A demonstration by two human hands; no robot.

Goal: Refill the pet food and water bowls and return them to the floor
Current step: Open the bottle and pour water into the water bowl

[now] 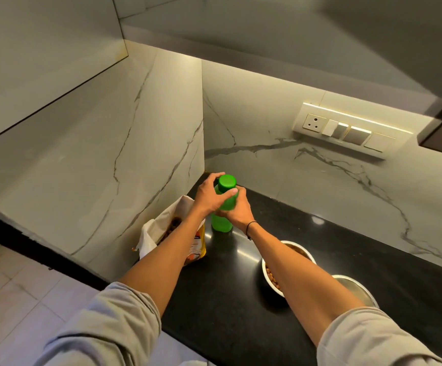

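Both hands are gripping my green bottle, standing upright on the black surface: left hand curling around the cap, right hand wrapping the body. Kibble-filled bowl and steel bowl are sitting nearby right.

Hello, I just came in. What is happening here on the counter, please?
A person stands at a black counter in the corner and holds a green bottle with both hands. The left hand grips the top near the cap, and the right hand holds the body. The bottle stands upright. An open pet food bag is to its left. Nearer the person, one steel bowl has kibble in it; the second bowl beside it looks empty.
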